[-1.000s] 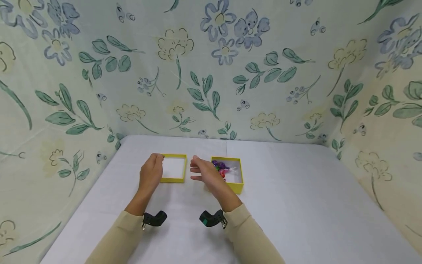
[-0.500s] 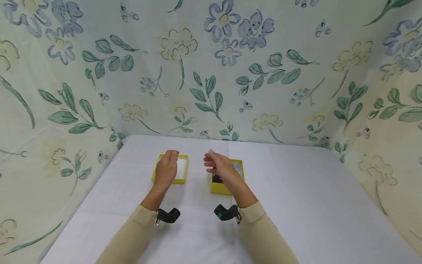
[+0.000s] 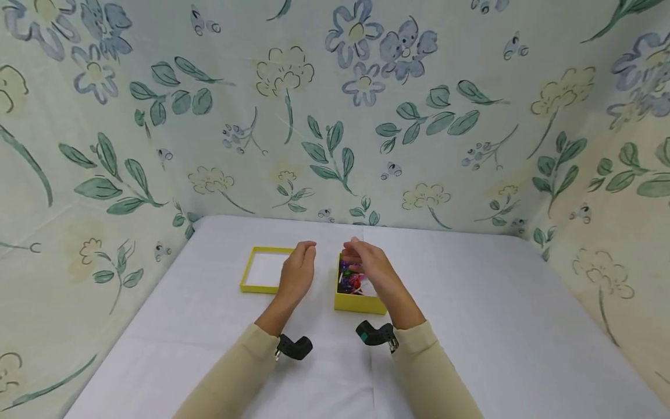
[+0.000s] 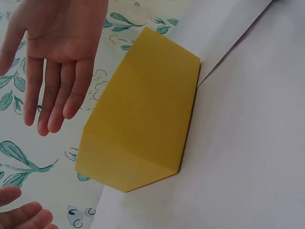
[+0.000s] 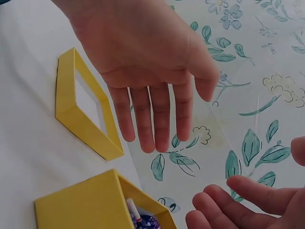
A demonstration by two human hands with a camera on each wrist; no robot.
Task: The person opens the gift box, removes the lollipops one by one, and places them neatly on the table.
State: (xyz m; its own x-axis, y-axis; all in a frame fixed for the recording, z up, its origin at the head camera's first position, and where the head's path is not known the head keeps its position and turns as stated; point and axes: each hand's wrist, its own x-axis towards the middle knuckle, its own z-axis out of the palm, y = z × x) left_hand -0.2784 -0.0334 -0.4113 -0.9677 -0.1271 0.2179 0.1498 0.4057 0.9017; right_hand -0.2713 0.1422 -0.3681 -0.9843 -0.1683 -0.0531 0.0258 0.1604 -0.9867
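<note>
My left hand hovers between the two yellow pieces, its straight fingers holding nothing. My right hand is above the open yellow box, and its palm and extended fingers show bare in the right wrist view. Inside the box lie colourful wrapped lollipops, purple and red, some with white sticks; my right hand hides part of them. To the left, a shallow yellow lid lies with its white inside up, its right side covered by my left hand. The palms face each other, apart.
White cloth covers the table, which stretches right of the box and in front of the hands. A floral curtain stands behind and at both sides. Each wrist carries a black camera mount.
Both hands have moved to the right, the left from over the lid to the gap beside it, the right further across the box. The box and lid stay in place.
</note>
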